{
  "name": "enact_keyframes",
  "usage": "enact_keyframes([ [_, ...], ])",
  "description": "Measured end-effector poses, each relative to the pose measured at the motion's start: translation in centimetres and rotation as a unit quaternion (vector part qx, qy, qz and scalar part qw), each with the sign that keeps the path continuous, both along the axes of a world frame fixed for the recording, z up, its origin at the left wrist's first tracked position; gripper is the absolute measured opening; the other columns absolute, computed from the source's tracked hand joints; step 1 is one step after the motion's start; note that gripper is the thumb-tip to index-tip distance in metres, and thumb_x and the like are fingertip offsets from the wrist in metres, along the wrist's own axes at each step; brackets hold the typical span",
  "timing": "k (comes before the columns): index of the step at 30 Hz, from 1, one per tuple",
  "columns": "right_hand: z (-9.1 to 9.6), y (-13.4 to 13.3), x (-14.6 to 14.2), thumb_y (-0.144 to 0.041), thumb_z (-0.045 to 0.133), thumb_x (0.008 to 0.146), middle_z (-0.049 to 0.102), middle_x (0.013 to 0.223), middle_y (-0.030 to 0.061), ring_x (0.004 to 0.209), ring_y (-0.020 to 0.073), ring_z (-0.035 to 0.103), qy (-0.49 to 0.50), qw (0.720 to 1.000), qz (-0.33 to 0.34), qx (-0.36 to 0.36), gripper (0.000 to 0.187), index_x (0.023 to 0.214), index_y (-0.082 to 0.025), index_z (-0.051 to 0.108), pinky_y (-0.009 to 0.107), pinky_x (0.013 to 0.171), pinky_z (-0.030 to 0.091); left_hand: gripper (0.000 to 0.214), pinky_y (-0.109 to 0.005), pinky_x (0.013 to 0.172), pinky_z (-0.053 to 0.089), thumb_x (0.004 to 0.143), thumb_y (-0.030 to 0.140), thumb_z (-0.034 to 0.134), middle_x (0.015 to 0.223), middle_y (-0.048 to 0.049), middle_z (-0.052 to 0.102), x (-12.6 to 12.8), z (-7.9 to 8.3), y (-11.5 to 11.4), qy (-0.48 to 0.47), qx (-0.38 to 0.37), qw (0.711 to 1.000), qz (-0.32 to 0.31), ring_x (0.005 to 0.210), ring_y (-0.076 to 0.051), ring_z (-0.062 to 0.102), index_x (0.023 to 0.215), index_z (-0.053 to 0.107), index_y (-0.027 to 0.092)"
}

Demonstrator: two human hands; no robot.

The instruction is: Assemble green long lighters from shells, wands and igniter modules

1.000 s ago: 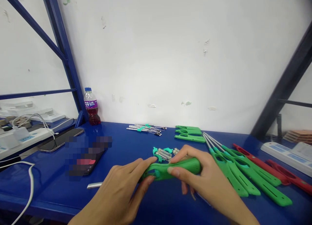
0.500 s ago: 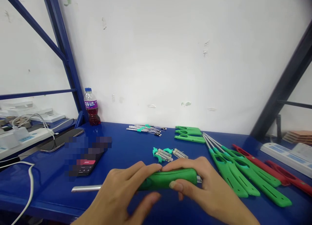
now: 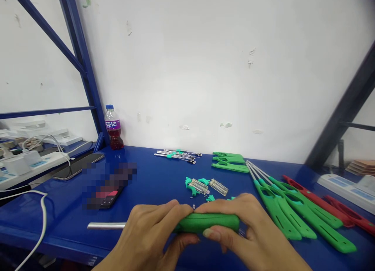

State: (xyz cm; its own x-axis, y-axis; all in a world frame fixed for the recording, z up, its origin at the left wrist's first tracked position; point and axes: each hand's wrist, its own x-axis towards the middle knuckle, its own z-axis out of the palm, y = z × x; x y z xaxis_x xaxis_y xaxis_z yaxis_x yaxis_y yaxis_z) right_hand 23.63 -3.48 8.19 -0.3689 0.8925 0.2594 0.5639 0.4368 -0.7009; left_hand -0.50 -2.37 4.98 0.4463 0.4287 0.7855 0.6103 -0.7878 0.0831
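Since half a second ago, the left thumb has moved in to the lower edge of the green handle (image 3: 215, 221). The handle spans the gap between the left hand (image 3: 149, 228) and right hand (image 3: 246, 228), each gripping one end with thumb below and fingers over the top. A metal tube (image 3: 105, 225) juts out past the left hand, above the blue table (image 3: 149, 185).

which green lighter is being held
The green lighter in the left hand and right hand, metal rod pointing left; the other green lighters lie on the table.
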Motion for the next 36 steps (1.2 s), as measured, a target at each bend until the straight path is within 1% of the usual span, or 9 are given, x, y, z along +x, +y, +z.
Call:
enact_keyframes([
  [3,-0.1,-0.1,-0.1,-0.067,0.064,0.097,0.085,0.092,-0.0046,0.086,0.0242,0.073,-0.022,1.0,-0.01,0.019,0.037,0.123,-0.046,0.081,0.032,0.076,0.06,0.016,-0.029,0.076,0.063,0.108,0.039,0.062,0.098,-0.0001,0.082,-0.3,-0.1,0.4,0.001,-0.057,0.998,-0.001,0.082,-0.021,0.08,0.119,0.068,0.03],
  [7,-0.3,0.4,0.0,-0.056,0.069,0.099,0.085,0.113,-0.0076,0.096,0.0239,0.076,-0.035,0.998,0.002,0.061,0.031,0.127,-0.049,0.078,0.035,0.09,0.06,0.016,-0.028,0.076,0.062,0.106,0.044,0.065,0.098,0.0032,0.084,-0.5,-0.1,1.4,-0.023,-0.11,0.994,-0.004,0.084,-0.021,0.08,0.117,0.071,0.034],
  [11,-0.6,0.9,0.2,-0.046,0.072,0.1,0.085,0.113,-0.0067,0.074,0.0171,0.077,0.002,0.997,0.045,0.067,0.03,0.13,-0.046,0.078,0.033,0.092,0.06,0.022,-0.028,0.08,0.063,0.106,0.049,0.066,0.099,0.0015,0.085,-0.5,-0.1,1.4,-0.066,-0.085,0.994,-0.012,0.087,-0.022,0.082,0.118,0.076,0.034],
  [14,-0.8,0.8,0.4,-0.045,0.073,0.099,0.086,0.107,-0.0065,0.066,0.0157,0.075,0.01,0.996,0.041,0.076,0.028,0.127,-0.045,0.079,0.032,0.087,0.062,0.021,-0.028,0.08,0.064,0.106,0.04,0.066,0.099,-0.0021,0.086,-0.6,0.2,0.8,-0.071,-0.058,0.995,-0.027,0.086,-0.022,0.082,0.121,0.078,0.031],
  [20,-0.6,0.5,0.5,-0.049,0.074,0.098,0.085,0.109,-0.0086,0.095,0.0222,0.079,-0.008,0.994,0.031,0.103,0.027,0.125,-0.05,0.078,0.034,0.093,0.061,0.019,-0.028,0.075,0.064,0.108,0.029,0.063,0.094,-0.0002,0.086,-0.4,0.5,0.6,-0.074,-0.008,0.996,-0.056,0.076,-0.019,0.081,0.122,0.075,0.029],
  [28,0.2,0.9,0.2,-0.047,0.076,0.096,0.084,0.116,-0.0073,0.094,0.0199,0.079,0.012,0.996,0.043,0.081,0.028,0.123,-0.044,0.08,0.023,0.076,0.06,0.016,-0.025,0.08,0.059,0.111,0.036,0.06,0.102,0.0057,0.085,-0.2,0.3,0.7,-0.049,-0.02,0.998,-0.029,0.086,-0.015,0.081,0.123,0.068,0.032],
  [32,-0.3,1.1,1.7,-0.067,0.06,0.1,0.082,0.089,-0.0043,0.073,0.019,0.073,-0.018,0.997,0.012,0.078,0.043,0.13,-0.04,0.075,0.027,0.066,0.055,0.018,-0.026,0.077,0.057,0.109,0.029,0.059,0.105,0.0042,0.082,-0.3,0.3,0.8,-0.045,-0.076,0.995,-0.037,0.088,-0.017,0.079,0.127,0.065,0.032],
  [34,-0.4,1.3,2.6,-0.064,0.044,0.108,0.076,0.073,-0.0058,0.066,0.0173,0.069,-0.023,0.996,-0.004,0.083,0.044,0.129,-0.039,0.075,0.028,0.07,0.052,0.02,-0.026,0.076,0.056,0.109,0.025,0.059,0.106,0.0036,0.079,-0.4,0.5,1.1,-0.046,-0.118,0.991,-0.048,0.089,-0.017,0.077,0.126,0.064,0.032],
  [36,-0.4,1.6,3.3,-0.056,0.042,0.112,0.076,0.075,-0.0059,0.066,0.0162,0.069,-0.034,0.995,-0.046,0.079,0.041,0.116,-0.036,0.078,0.028,0.071,0.049,0.024,-0.026,0.074,0.055,0.109,0.021,0.056,0.104,0.0037,0.076,-0.5,0.7,1.5,-0.044,-0.152,0.986,-0.053,0.086,-0.016,0.074,0.128,0.064,0.033],
])
